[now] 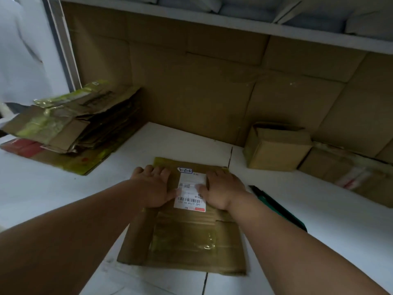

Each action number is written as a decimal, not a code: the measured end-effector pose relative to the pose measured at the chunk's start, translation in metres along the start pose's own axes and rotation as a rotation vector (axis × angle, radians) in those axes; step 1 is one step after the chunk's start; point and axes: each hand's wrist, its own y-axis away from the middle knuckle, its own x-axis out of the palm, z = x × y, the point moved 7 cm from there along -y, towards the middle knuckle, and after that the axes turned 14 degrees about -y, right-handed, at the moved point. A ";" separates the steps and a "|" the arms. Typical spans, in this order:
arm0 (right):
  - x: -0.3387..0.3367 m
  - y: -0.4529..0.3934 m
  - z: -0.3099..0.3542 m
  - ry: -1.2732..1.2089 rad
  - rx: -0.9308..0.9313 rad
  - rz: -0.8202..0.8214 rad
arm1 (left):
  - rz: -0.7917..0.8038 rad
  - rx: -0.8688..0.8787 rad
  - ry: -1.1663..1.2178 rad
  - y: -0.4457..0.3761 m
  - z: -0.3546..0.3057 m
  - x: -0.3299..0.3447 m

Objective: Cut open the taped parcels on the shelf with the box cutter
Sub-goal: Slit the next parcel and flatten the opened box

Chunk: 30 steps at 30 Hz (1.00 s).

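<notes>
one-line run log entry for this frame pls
left hand: flat on flattened brown taped cardboard parcel | right hand: flat on same parcel | dark green-handled box cutter: on white shelf, right of parcel, unheld

Both bare forearms extend forward, converging. Left hand (153, 186) and right hand (223, 188) lie palm-down, fingers straight, thumbs angled inward toward each other. Neither hand forms a grip.

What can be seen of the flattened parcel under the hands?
The flattened parcel is brown cardboard, lying flat on the white shelf, with glossy clear tape across it. A white shipping label with barcode sits near its far end. The left hand and right hand press flat on it either side of the label.
</notes>
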 end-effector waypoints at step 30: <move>0.035 0.064 0.011 -0.061 0.126 -0.084 | -0.061 0.179 0.088 0.040 -0.036 0.024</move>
